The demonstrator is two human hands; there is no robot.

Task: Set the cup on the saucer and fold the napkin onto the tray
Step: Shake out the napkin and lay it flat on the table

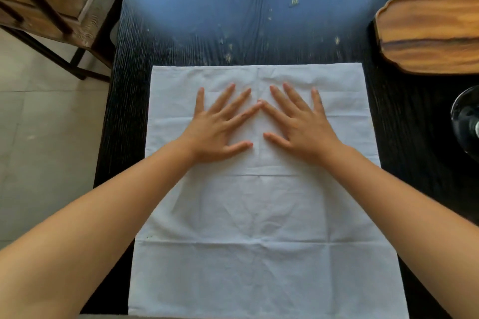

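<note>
Both of my hands lie flat with fingers spread, holding nothing: left hand (215, 127) and right hand (302, 124) press side by side on the far half of the white napkin (259, 215). It is spread out whole along the near edge of the dark table (259, 21), so I judge folding has not begun. At the far right corner sits the wooden tray (427, 33), bare. I can make out no cup or saucer for certain.

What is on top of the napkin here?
Both hands, left and right, press flat on the napkin, index fingertips touching. Nothing else lies on it; the cloth beneath the palms is hidden.
</note>
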